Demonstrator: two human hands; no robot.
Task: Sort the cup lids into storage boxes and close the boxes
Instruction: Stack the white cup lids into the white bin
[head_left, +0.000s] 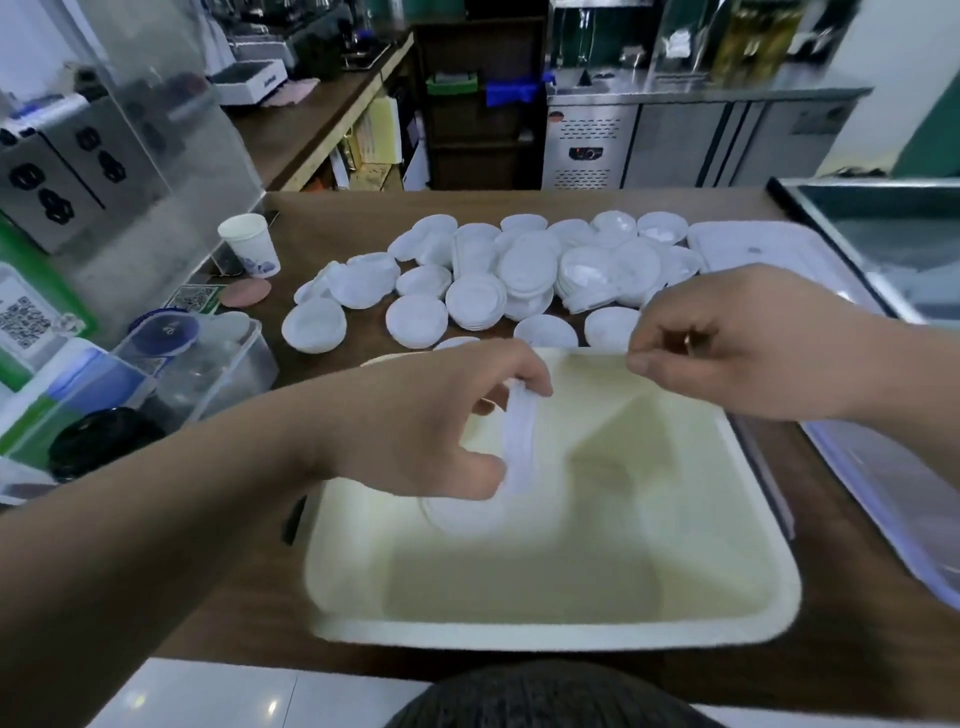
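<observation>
A cream storage box stands open on the brown table in front of me. My left hand hangs over its left half and grips a small stack of white cup lids on edge between thumb and fingers. One white lid lies on the box floor just below that hand. My right hand hovers over the box's far right rim with fingers curled; nothing shows in it. Several loose white lids are heaped on the table behind the box.
A clear box lid lies at the back right, another clear lid at the right of the box. A paper cup, a clear container and a black lid stand left. A glass case borders the right.
</observation>
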